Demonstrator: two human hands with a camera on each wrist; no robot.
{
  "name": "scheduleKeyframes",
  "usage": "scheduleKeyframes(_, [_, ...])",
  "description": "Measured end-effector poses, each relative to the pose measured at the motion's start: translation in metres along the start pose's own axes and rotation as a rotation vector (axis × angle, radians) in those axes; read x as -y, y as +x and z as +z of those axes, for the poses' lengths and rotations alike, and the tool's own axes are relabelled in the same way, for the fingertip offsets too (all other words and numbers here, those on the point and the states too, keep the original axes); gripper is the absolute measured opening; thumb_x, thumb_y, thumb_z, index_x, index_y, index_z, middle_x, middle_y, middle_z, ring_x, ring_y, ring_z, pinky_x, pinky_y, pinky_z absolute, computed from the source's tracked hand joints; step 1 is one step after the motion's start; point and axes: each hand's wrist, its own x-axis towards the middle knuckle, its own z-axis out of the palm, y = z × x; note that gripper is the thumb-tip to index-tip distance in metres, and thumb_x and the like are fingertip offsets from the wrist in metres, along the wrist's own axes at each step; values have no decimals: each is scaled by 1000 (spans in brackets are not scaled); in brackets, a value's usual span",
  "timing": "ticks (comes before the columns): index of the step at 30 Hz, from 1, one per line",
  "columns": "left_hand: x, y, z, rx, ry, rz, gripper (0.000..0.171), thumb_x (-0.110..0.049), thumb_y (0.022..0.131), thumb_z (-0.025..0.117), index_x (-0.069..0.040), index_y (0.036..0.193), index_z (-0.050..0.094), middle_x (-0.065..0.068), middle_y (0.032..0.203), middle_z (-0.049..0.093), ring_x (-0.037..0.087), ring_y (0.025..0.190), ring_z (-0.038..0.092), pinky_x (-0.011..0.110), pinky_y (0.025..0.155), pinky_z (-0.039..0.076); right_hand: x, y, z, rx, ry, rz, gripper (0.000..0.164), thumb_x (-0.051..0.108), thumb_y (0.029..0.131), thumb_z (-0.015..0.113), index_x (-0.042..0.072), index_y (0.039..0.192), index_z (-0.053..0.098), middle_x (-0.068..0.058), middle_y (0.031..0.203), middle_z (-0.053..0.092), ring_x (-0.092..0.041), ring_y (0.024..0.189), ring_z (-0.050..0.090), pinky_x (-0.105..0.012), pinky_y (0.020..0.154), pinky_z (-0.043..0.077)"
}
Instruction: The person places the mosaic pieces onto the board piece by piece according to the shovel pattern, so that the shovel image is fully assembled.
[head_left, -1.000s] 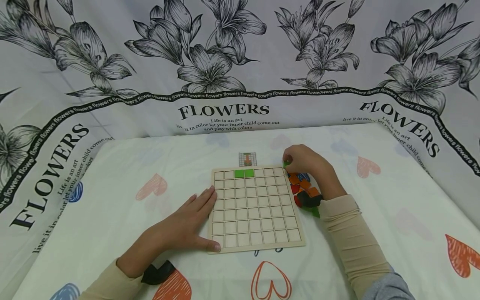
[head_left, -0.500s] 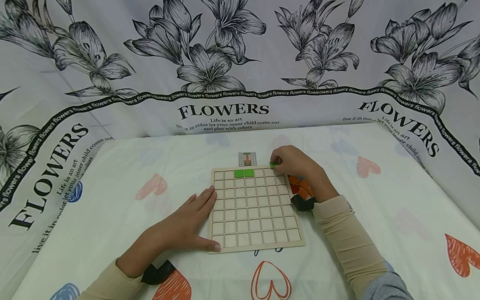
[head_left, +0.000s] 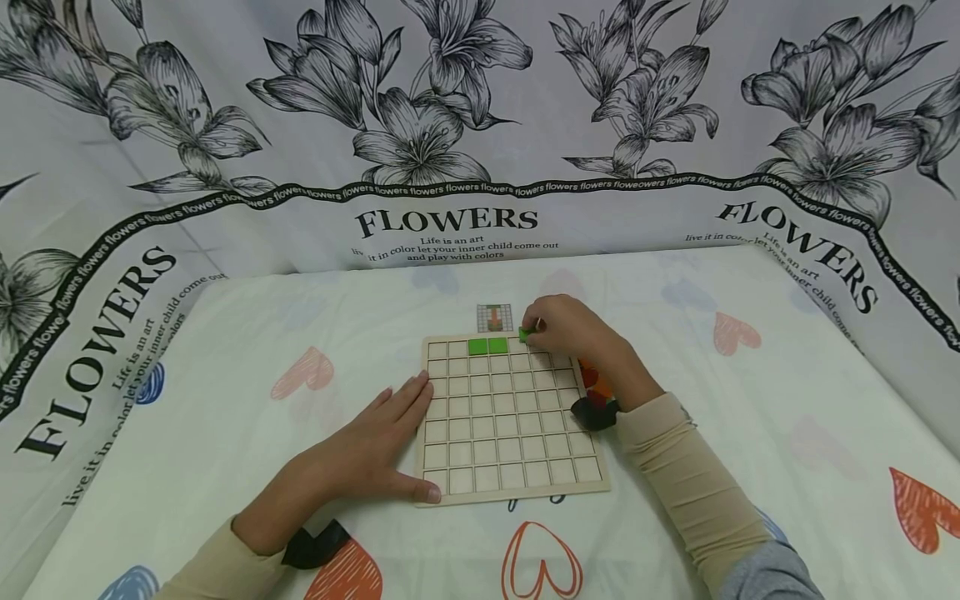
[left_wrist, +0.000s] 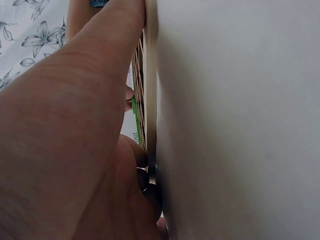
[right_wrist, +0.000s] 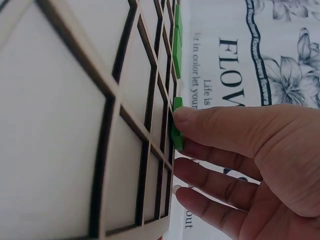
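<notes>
A wooden grid board [head_left: 487, 431] lies on the cloth in the head view, with two green square tiles [head_left: 488, 346] side by side in its far row. My right hand [head_left: 573, 327] pinches another green tile [right_wrist: 177, 124] between thumb and fingers, at the far row just right of those two. In the right wrist view that tile is tilted at the grid's edge. My left hand [head_left: 367, 446] rests along the board's left edge, fingers extended on the side and thumb at the near left corner. The left wrist view shows this hand [left_wrist: 75, 115] close against the board's edge.
Loose orange and red tiles [head_left: 596, 383] lie right of the board, partly hidden by the right wrist and its black strap [head_left: 595, 413]. A small printed grid card [head_left: 494, 317] sits just beyond the far edge. A flower-printed curtain [head_left: 637, 100] hangs behind.
My right hand has carried the green tile leftward from beside the tile pile, along the far row toward the two green tiles. The left hand and board have stayed still.
</notes>
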Motion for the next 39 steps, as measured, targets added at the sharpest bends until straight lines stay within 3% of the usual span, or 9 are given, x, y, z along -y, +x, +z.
scheduleKeyframes(12, [-1, 0, -1, 5, 6, -3, 130, -85, 74, 60, 0, 160, 11, 13, 167, 5, 24, 153, 4, 50, 121, 10, 8, 3, 7, 5, -64, -62, 10, 10, 89, 77, 7, 98, 80, -4, 103, 73, -20, 93, 67, -38, 84, 55])
scheduleKeyframes(19, [-2, -1, -2, 5, 4, -2, 130, -84, 74, 60, 0, 160, 11, 14, 167, 4, 24, 153, 4, 50, 121, 10, 12, 2, 7, 36, -119, -56, 10, 9, 89, 76, 8, 98, 81, -4, 108, 72, -19, 97, 66, -37, 87, 54])
scheduleKeyframes(23, [-1, 0, 0, 3, 3, -2, 130, -85, 74, 60, 0, 160, 11, 14, 167, 4, 23, 153, 4, 50, 121, 10, 19, -1, 5, 68, -180, -68, 7, 7, 91, 74, 9, 86, 79, -3, 106, 71, -16, 88, 61, -34, 81, 52])
scheduleKeyframes(28, [0, 0, 2, -1, 3, -1, 131, -86, 73, 59, -1, 160, 11, 13, 167, 4, 23, 153, 4, 50, 121, 10, 29, -6, 3, 102, -228, -78, 22, -2, 90, 66, 9, 71, 69, -4, 102, 69, -17, 78, 51, -31, 69, 44])
scheduleKeyframes(34, [0, 1, 2, 2, 5, -2, 131, -86, 73, 59, -1, 160, 11, 13, 167, 4, 23, 153, 4, 50, 121, 10, 35, -12, 2, 163, -227, -53, 25, -11, 87, 64, 6, 98, 77, -5, 120, 68, -18, 103, 62, -34, 87, 52])
scheduleKeyframes(36, [0, 1, 2, 4, 8, -2, 131, -86, 73, 59, -1, 160, 11, 13, 167, 4, 23, 153, 4, 50, 121, 10, 38, -14, 1, 196, -217, -28, 28, -12, 87, 63, 7, 103, 77, -3, 119, 68, -17, 101, 62, -33, 86, 51])
scheduleKeyframes(39, [1, 1, 2, 5, 8, -3, 131, -86, 73, 59, -1, 160, 11, 13, 167, 4, 23, 153, 4, 50, 121, 10, 43, -17, 0, 240, -210, 13, 29, -11, 88, 59, 9, 101, 75, -1, 104, 69, -17, 85, 56, -31, 74, 47])
